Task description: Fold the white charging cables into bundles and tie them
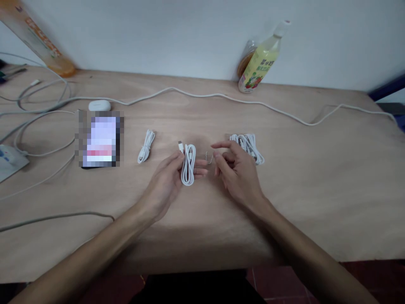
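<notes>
A coiled white charging cable (188,165) rests across my left hand (169,177), held between the thumb and fingers, with one plug sticking up at its top left. My right hand (236,169) is just to the right, its thumb and fingers pinched on a thin, bent white twist tie (209,159). That tie lies apart from the coil, near my left fingertips. Left of my hands is a bundled white cable (146,146) on the table. Several more coiled white cables (249,145) lie behind my right hand, which partly hides them.
On the left are a blurred-out phone (100,139), a white earbud case (99,105), loose cords and a power strip (11,160). One long white cord (196,96) runs across the back of the wooden table (316,181). A yellow-labelled bottle (261,63) and an orange bottle (41,42) stand by the wall.
</notes>
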### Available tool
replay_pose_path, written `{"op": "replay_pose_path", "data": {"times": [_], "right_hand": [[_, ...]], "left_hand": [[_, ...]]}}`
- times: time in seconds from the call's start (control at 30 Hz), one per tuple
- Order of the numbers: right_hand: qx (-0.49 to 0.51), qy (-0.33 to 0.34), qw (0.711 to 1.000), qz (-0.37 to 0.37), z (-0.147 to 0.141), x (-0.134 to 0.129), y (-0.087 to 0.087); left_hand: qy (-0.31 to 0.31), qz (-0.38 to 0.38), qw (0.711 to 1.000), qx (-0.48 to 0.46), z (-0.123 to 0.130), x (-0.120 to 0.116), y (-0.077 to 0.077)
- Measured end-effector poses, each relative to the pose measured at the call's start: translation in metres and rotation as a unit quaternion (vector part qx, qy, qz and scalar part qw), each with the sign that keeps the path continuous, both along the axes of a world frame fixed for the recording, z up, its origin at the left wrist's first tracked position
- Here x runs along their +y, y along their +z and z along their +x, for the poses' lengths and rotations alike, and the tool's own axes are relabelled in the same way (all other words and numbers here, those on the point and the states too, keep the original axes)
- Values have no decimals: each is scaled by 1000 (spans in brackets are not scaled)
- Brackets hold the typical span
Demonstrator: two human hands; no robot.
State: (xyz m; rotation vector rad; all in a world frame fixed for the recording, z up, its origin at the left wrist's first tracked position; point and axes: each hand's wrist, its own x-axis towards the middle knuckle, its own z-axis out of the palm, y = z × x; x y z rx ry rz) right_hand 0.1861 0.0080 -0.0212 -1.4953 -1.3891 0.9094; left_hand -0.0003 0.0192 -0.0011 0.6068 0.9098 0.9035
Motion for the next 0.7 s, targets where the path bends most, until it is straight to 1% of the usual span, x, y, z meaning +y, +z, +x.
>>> {"op": "replay_pose_path", "data": {"times": [0.07, 0.13, 0.27, 0.53, 0.7], "right_hand": [[-11, 12, 999, 39, -2, -2, 0], [-9, 31, 998, 54, -5, -5, 0], [15, 60, 997, 52, -9, -9, -3], [12, 66, 996, 60, -9, -9, -5], [11, 70, 996, 52, -9, -11, -4]], "left_hand": [[-9, 8, 1000, -15, 0, -1, -2], [-21, 21, 999, -28, 1, -1, -4], [-35, 42, 998, -30, 3, -2, -5], [-49, 50, 997, -20, 1, -3, -5], [-43, 46, 998, -10, 1, -3, -5]]}}
